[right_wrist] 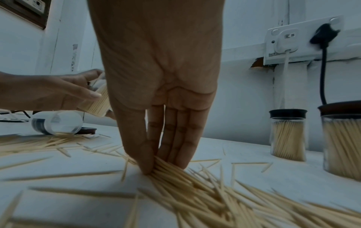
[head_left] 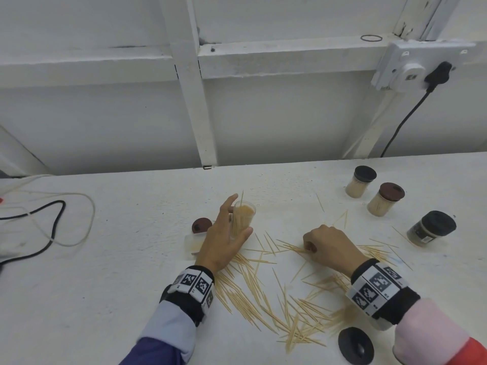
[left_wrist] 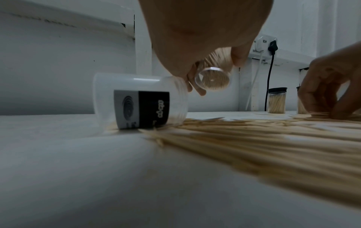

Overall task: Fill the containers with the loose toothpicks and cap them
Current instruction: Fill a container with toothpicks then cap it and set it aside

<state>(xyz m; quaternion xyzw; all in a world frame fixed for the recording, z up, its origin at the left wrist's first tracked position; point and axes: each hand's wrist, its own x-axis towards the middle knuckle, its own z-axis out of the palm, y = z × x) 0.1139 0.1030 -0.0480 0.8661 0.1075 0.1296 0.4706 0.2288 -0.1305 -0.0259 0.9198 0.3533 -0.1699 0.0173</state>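
My left hand (head_left: 224,233) grips a clear uncapped container (head_left: 243,218) nearly full of toothpicks, tilted and lifted off the table; its round base (left_wrist: 212,80) shows in the left wrist view. My right hand (head_left: 326,246) pinches a bundle of loose toothpicks (right_wrist: 171,168) between thumb and fingers on the table. Many loose toothpicks (head_left: 276,306) lie scattered in front of me. An empty clear container (left_wrist: 140,101) with a black label lies on its side left of my left hand. A brown lid (head_left: 201,225) lies behind it, and a black lid (head_left: 355,345) near my right wrist.
Three capped containers stand at the right: one with a black lid (head_left: 360,181), one with a brown lid (head_left: 386,198), and a dark one (head_left: 431,231). Cables (head_left: 47,222) lie at the left. A wall socket (head_left: 419,67) with a black plug is at the back right.
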